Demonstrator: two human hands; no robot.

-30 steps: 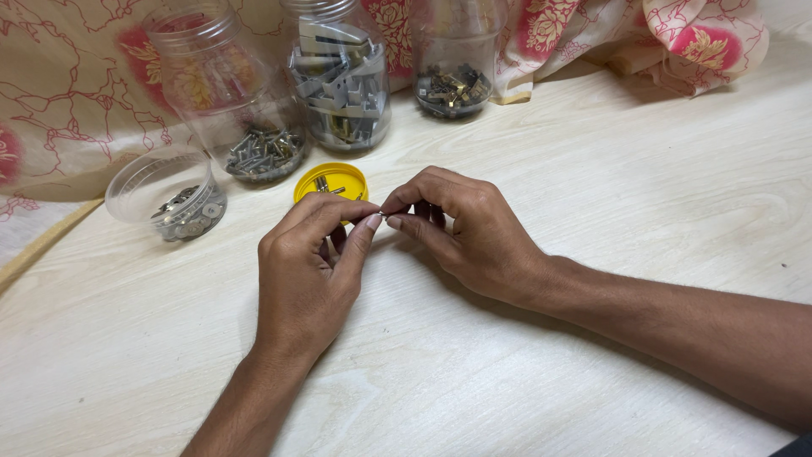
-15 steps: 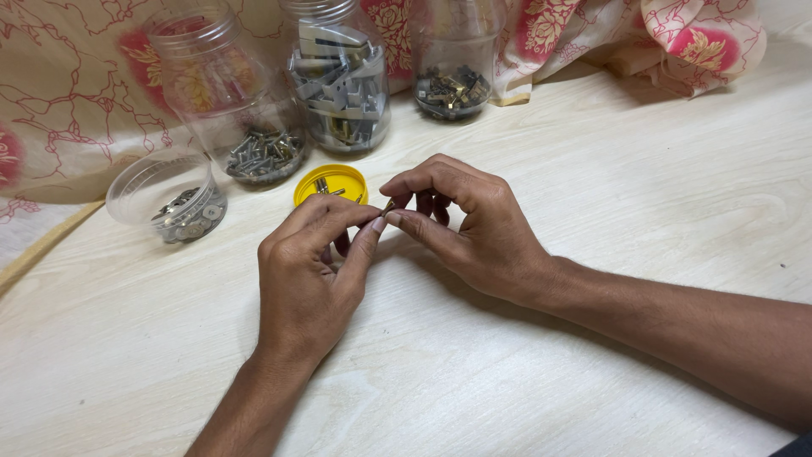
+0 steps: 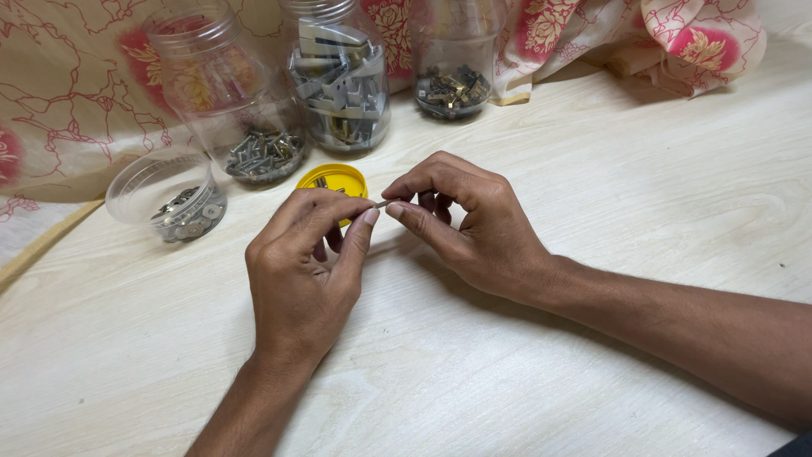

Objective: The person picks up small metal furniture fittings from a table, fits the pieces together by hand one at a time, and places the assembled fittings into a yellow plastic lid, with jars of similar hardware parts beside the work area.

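Both hands, left hand (image 3: 304, 262) and right hand (image 3: 474, 224), pinch a small metal pin (image 3: 385, 203) between fingertips above the table (image 3: 592, 169) near the yellow lid (image 3: 338, 179); a loose pinch could let it drop and roll away.

Looks like a home workspace, not a proper workshop: pale wood-grain tabletop (image 3: 592, 169), flowery red-and-cream cloth (image 3: 76, 85) draped along the back, and reused clear plastic jars (image 3: 342, 80) full of small metal hardware.
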